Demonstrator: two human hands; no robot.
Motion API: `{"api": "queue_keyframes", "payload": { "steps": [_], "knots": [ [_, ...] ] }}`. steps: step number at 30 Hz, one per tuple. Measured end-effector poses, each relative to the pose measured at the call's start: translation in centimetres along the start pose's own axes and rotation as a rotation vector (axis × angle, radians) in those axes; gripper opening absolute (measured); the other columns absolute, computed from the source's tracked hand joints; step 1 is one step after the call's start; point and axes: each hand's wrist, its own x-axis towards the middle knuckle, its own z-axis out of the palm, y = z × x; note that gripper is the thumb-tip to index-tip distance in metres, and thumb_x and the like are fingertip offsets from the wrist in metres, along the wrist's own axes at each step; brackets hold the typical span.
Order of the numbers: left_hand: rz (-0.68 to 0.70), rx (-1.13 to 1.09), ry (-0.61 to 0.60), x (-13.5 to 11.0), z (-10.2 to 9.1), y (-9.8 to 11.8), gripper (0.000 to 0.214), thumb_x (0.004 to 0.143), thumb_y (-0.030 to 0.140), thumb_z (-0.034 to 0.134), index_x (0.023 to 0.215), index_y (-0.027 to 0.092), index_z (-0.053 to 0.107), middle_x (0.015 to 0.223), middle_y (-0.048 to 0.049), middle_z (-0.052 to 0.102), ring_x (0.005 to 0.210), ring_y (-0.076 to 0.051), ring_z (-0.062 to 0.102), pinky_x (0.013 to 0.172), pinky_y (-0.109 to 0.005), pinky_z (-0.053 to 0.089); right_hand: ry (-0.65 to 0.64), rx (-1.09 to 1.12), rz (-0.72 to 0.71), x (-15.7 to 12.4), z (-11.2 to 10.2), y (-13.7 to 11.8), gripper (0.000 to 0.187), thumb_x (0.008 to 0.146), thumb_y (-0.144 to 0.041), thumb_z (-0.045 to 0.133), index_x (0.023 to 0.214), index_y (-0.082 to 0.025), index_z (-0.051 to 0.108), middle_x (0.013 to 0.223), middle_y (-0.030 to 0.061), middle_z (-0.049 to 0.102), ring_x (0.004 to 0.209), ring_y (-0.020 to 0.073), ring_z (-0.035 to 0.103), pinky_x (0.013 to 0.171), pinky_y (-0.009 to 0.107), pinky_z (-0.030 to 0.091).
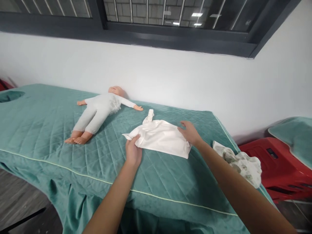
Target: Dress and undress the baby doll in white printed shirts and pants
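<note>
A white baby garment [163,138], its exact kind unclear, lies bunched on the green quilted bed cover [97,162]. A sleeve-like piece with a faint print sticks out at its far side. My left hand [134,151] grips the garment's near left edge, thumb on top of the cloth. At the garment's right end, my right hand [190,132] has its fingers curled against the cloth; the fingertips are partly hidden by it. To the left, a baby doll [99,109] in a white body suit lies on its back with arms spread, beyond my hands' reach.
Another crumpled printed cloth [243,164] lies at the bed's right edge, beside my right forearm. Past it stands a red plastic chair [265,152] with green fabric over part of it. A white wall [170,78] and barred window border the far side.
</note>
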Motion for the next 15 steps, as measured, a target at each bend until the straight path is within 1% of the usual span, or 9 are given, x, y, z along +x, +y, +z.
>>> {"api": "queue_keyframes", "payload": {
  "steps": [2, 5, 7, 9, 10, 12, 13, 14, 15],
  "knots": [
    [0.040, 0.074, -0.016, -1.7, -1.0, 0.4, 0.030, 0.071, 0.024, 0.077, 0.099, 0.018, 0.070, 0.102, -0.0049, 0.074, 0.100, -0.021, 0.069, 0.090, -0.032, 0.051, -0.069, -0.033, 0.023, 2.4, 0.8, -0.4, 0.042, 0.091, -0.034, 0.056, 0.127, -0.012, 0.060, 0.129, 0.0167, 0.063, 0.116, 0.0252, 0.059, 0.098, 0.035, 0.045],
    [0.110, 0.308, -0.061, -4.9, -3.4, 0.9, 0.015, 0.079, 0.031, 0.073, 0.087, 0.020, 0.065, 0.079, 0.0011, 0.068, 0.075, -0.014, 0.064, 0.069, -0.026, 0.050, -0.165, -0.071, 0.004, 4.4, 1.3, -0.8, 0.030, 0.082, -0.038, 0.068, 0.100, -0.015, 0.068, 0.103, 0.0119, 0.071, 0.096, 0.0252, 0.063, 0.083, 0.032, 0.046],
    [0.182, 0.565, -0.100, -6.8, -4.8, 1.4, 0.015, 0.087, 0.033, 0.065, 0.081, 0.021, 0.059, 0.068, 0.0033, 0.060, 0.065, -0.012, 0.058, 0.064, -0.025, 0.046, -0.223, -0.077, -0.061, 4.7, 0.8, -1.4, 0.020, 0.077, -0.036, 0.071, 0.083, -0.017, 0.066, 0.089, 0.0078, 0.070, 0.083, 0.0229, 0.061, 0.075, 0.030, 0.043],
    [0.328, 0.840, -0.172, -8.1, -5.1, 2.0, 0.013, 0.091, 0.031, 0.061, 0.083, 0.021, 0.058, 0.071, 0.0021, 0.059, 0.068, -0.013, 0.058, 0.068, -0.026, 0.047, -0.241, -0.063, -0.155, 4.1, -0.4, -2.6, 0.014, 0.078, -0.031, 0.067, 0.079, -0.019, 0.062, 0.085, 0.0048, 0.068, 0.079, 0.0205, 0.058, 0.071, 0.029, 0.040],
    [0.424, 0.960, -0.223, -8.2, -4.6, 2.4, 0.009, 0.092, 0.029, 0.059, 0.086, 0.021, 0.059, 0.076, 0.0007, 0.061, 0.073, -0.014, 0.059, 0.072, -0.027, 0.048, -0.232, -0.051, -0.199, 3.5, -1.2, -3.4, 0.011, 0.081, -0.030, 0.064, 0.081, -0.019, 0.060, 0.086, 0.0034, 0.067, 0.080, 0.0194, 0.057, 0.071, 0.028, 0.038],
    [0.630, 1.136, -0.339, -7.7, -2.7, 3.2, 0.007, 0.092, 0.024, 0.056, 0.097, 0.022, 0.060, 0.091, -0.0035, 0.064, 0.085, -0.017, 0.062, 0.081, -0.031, 0.050, -0.199, -0.023, -0.298, 1.8, -3.4, -5.3, 0.010, 0.086, -0.030, 0.055, 0.084, -0.021, 0.056, 0.086, 0.0008, 0.064, 0.079, 0.0174, 0.054, 0.071, 0.027, 0.036],
    [0.717, 1.193, -0.393, -7.0, -1.3, 3.6, 0.014, 0.093, 0.023, 0.055, 0.105, 0.022, 0.060, 0.100, -0.0059, 0.065, 0.094, -0.019, 0.063, 0.087, -0.034, 0.050, -0.179, -0.006, -0.360, 0.8, -4.7, -6.4, 0.010, 0.087, -0.030, 0.054, 0.082, -0.021, 0.053, 0.083, -0.0007, 0.061, 0.078, 0.0164, 0.052, 0.071, 0.027, 0.035],
    [0.794, 1.241, -0.434, -6.1, 0.3, 4.0, 0.024, 0.093, 0.023, 0.053, 0.116, 0.022, 0.058, 0.113, -0.0092, 0.064, 0.108, -0.022, 0.060, 0.096, -0.038, 0.048, -0.155, 0.018, -0.481, -0.3, -6.1, -7.5, 0.010, 0.085, -0.028, 0.053, 0.079, -0.021, 0.050, 0.080, -0.0015, 0.059, 0.075, 0.0153, 0.050, 0.069, 0.027, 0.033],
    [0.842, 1.288, -0.492, -5.1, 2.1, 4.4, 0.036, 0.092, 0.023, 0.054, 0.128, 0.021, 0.053, 0.128, -0.0127, 0.059, 0.122, -0.025, 0.054, 0.105, -0.043, 0.044, -0.142, 0.025, -0.584, -1.5, -7.5, -8.6, 0.010, 0.084, -0.025, 0.053, 0.076, -0.021, 0.047, 0.076, -0.0027, 0.055, 0.071, 0.0139, 0.047, 0.067, 0.026, 0.031]
  ]
}}
